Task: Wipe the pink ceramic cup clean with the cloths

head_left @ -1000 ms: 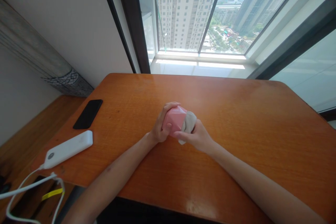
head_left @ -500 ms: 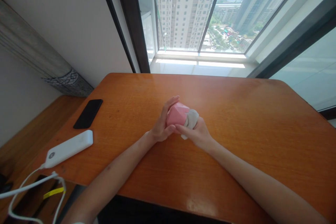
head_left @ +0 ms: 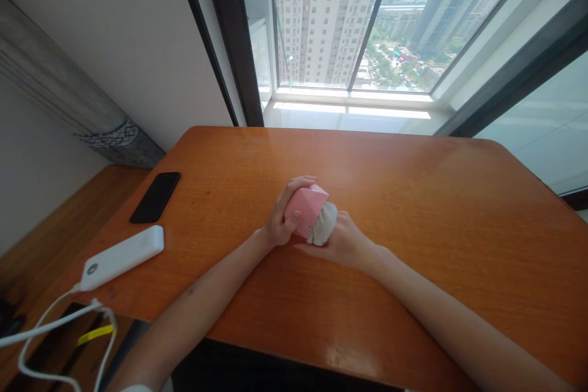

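Note:
A pink object with flat angled faces (head_left: 303, 203) is held above the middle of the wooden table (head_left: 427, 196). My left hand (head_left: 281, 214) wraps round it from the left, fingers over the far side and thumb on the near face. Against its right, lower side presses a crumpled whitish cloth (head_left: 323, 225), bunched up in my right hand (head_left: 349, 240). The right thumb sticks out to the left below the cloth; the other right fingers are mostly hidden behind it. What the pink object is, I cannot make out.
At the table's left lie a black phone (head_left: 156, 197) and a white power bank (head_left: 123, 257) with a white cable (head_left: 50, 324) hanging off the edge. Beyond the far edge is a window (head_left: 331, 37); a curtain (head_left: 92, 92) hangs at the left.
The pink object has tilted and shifted slightly left and down. My right hand has turned, its thumb moving off the pink object to below the cloth, which now sits lower against the side.

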`<state>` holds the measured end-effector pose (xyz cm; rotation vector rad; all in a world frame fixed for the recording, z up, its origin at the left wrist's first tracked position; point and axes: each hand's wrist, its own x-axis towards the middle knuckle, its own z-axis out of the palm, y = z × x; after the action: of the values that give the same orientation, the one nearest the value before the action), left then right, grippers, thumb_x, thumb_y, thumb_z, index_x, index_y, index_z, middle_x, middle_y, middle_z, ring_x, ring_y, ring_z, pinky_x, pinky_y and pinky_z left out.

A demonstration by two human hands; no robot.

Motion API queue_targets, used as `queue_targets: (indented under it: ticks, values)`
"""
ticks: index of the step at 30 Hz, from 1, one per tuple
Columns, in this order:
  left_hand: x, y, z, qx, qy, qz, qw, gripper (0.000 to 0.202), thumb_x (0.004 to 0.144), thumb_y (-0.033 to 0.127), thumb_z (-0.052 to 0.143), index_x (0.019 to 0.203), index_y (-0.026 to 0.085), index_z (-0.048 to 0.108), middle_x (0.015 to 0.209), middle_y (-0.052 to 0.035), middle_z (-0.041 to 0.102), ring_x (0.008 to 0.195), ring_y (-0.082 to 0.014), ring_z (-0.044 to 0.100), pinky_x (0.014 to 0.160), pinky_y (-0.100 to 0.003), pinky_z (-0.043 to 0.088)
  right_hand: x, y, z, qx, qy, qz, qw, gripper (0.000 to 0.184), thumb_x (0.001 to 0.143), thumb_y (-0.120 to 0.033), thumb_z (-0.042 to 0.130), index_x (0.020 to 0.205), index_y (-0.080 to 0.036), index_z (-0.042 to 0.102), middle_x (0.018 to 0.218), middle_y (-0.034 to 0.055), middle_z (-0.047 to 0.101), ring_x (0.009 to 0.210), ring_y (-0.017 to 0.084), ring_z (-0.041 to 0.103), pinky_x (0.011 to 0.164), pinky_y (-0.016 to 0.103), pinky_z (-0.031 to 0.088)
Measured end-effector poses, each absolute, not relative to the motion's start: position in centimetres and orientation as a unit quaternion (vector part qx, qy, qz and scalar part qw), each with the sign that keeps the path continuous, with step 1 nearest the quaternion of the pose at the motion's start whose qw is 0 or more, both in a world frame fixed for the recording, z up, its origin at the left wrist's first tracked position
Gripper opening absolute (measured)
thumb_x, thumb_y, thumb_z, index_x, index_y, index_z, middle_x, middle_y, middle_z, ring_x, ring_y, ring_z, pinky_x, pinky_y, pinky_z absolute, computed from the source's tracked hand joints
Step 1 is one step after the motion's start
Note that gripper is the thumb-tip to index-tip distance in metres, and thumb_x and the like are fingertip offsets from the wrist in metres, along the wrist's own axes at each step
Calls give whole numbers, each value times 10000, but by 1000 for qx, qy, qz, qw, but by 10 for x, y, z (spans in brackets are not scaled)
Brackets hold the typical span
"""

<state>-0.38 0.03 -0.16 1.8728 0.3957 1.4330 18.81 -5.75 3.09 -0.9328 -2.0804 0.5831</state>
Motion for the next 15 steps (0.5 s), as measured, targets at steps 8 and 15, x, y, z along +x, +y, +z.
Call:
queue_targets:
  ticks: [8, 15]
  values:
    - [-3, 2, -1, 715, 145, 547, 410, 893, 1008, 797, 546, 1713, 280, 364, 1759, -157, 413, 1484, -381, 558, 1276, -585, 439, 190, -54, 42, -422, -718, 336, 440, 253, 875, -430, 859, 805, -232, 719, 743, 14, 709, 652, 174, 594, 609, 299, 470]
    - [-3, 5, -4, 747, 133, 553, 343, 928, 965, 808, 604, 1683, 246, 429, 1647, -181, 519, 1461, -412, 552, 1271, -620, 431, 176, -56, 70, -388, -361, 689, 494, 543, 709, -596, 987, 964, -192, 729, 869, 38, 715, 735, 171, 612, 679, 296, 555]
